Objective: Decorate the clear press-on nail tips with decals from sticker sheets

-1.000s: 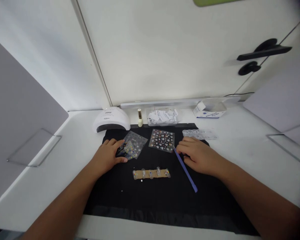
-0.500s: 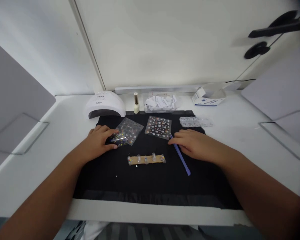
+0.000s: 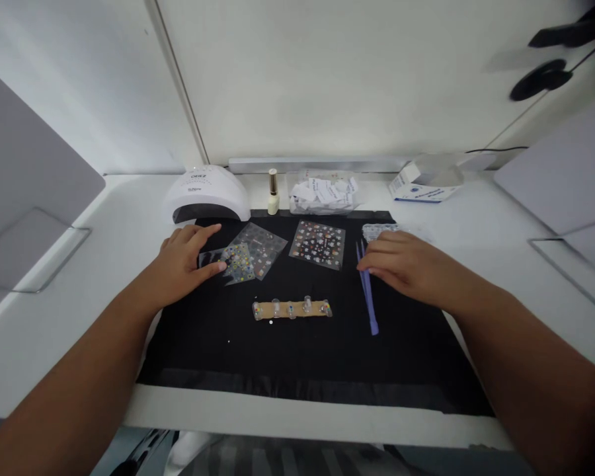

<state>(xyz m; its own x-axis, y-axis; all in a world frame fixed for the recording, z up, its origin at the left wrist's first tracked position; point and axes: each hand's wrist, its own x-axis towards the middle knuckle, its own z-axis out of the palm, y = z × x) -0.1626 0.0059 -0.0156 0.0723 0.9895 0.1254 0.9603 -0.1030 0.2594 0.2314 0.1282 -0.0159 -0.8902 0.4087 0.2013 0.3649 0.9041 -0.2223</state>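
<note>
The tweezers point(image 3: 371, 308) lie on the mat point(image 3: 302, 357), right of the strip point(image 3: 299, 310), at the right hand's point(image 3: 406, 264) curled fingertips; whether that grip has closed on them can't be made out. The left hand's point(image 3: 178, 264) grip is spread wide, empty, thumb over the small sheet point(image 3: 238, 264). Beyond, a lamp point(image 3: 205, 195) and bottle point(image 3: 273, 203) stand on the bench point(image 3: 277, 413).

A white tabletop point(image 3: 483, 238) backs onto a pale wall point(image 3: 357, 86), where a black handle point(image 3: 570, 34) sits at upper right. Grey panels point(image 3: 24, 145) flank both sides under soft, rather dim light.
</note>
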